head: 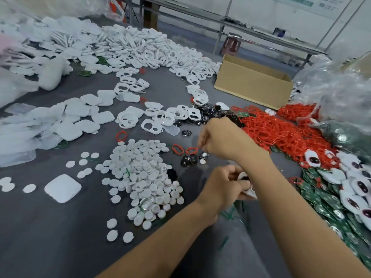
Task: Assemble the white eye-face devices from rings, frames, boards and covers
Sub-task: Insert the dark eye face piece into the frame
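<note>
**Taking Stock: One Unit in Hand, Most Parts Loose**

**Item in work.** White plastic part-built device (250, 193), dark on its inner side, grasped by the left grip (224, 185) low over the grey table (60, 247), near the front edge.

**Right grip** (222, 140). Fingers curled downward just above a small cluster of glossy black eye pieces (188, 159), beside two loose red rings (174, 150). Blur hides the fingertips, so whether anything is pinched there cannot be told.

**Done, as far as visible.** A spread of white faces with dark eyes (359, 185) lies at the far right on green printed circuit boards (329, 199). These look part-built only, since no back covers show on them.

**Left to use.**
- Heap of white round plastic discs (144, 177), centre, with strays to its left.
- White plastic frames with two eye openings (152, 126), scattered mid-table and banked deep at the back.
- White rounded-square plastic covers (63, 188), one alone in front, more in rows at left.
- Tangled heap of red plastic rings (281, 135), right of the hands.

**Other.** Brown cardboard box (251, 83) and clear plastic bags (341, 97), far right.

**Assessment.** Loose stock far outweighs built units, so the job appears to be at an early stage.
</note>
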